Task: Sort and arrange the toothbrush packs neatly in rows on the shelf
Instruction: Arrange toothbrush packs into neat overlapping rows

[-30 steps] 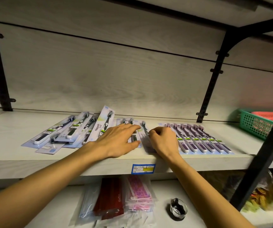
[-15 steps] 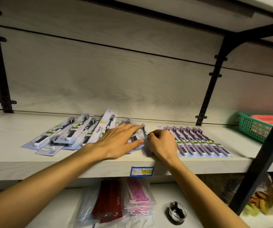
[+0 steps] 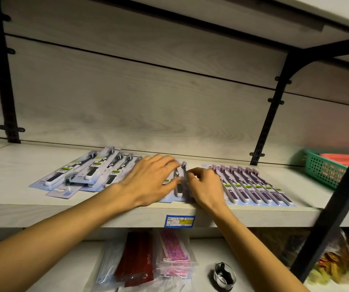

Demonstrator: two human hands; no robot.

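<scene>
Head view, looking down onto the shelf. Left hand spread flat, fingers straight, pressing down on the middle batch of black toothbrush packs. Right hand just beside it, fingers curled, pinching the edge of one of those same packs. Off to the right, purple toothbrush packs lying in a tidy overlapping row near the front edge. Off to the left, a looser fan of black-and-white packs, tilted and overlapping at odd angles, one small pack poking out in front. Blue price label stuck on the shelf lip below the hands. Green basket at the far right; masks in bags and a small glass dish on the lower shelf.

Handling, by the look of it: light flat cards with a glossy blister, probably slippery over one another, stiff along the length but bendy at the corners. Best taken by a long card edge, or slid under a flat palm, not lifted by the bubble. Left fan likely next to be squared up.
</scene>
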